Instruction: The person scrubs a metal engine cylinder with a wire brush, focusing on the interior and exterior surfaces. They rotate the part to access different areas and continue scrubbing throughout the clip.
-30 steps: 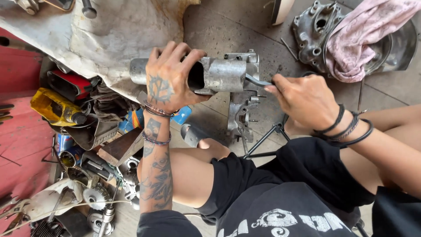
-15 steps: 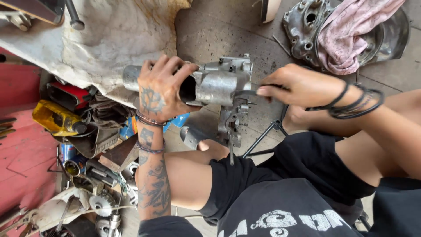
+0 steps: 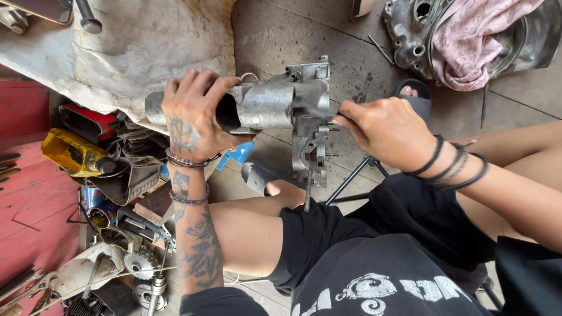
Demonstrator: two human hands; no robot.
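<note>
A grey metal engine casing (image 3: 275,105) with a tube-shaped end is held above my knees. My left hand (image 3: 193,117) wraps over the tube end and grips it. My right hand (image 3: 383,129) is closed on a thin dark tool whose tip meets the casing's right side near the flange (image 3: 310,153). The tool itself is mostly hidden by my fingers. I sit low, in black shorts, with a grey sandal (image 3: 257,175) under the casing.
A dirty white cloth (image 3: 129,52) lies at upper left. Another metal engine cover (image 3: 418,32) with a pink rag (image 3: 474,41) sits at upper right. A yellow can (image 3: 73,153), a red part (image 3: 93,122), gears and scrap fill the left side. Black stand legs (image 3: 351,178) stand below the casing.
The casing has shifted slightly left and lower in view, and my right hand has moved in closer against its right side. My left hand keeps its grip on the tube end.
</note>
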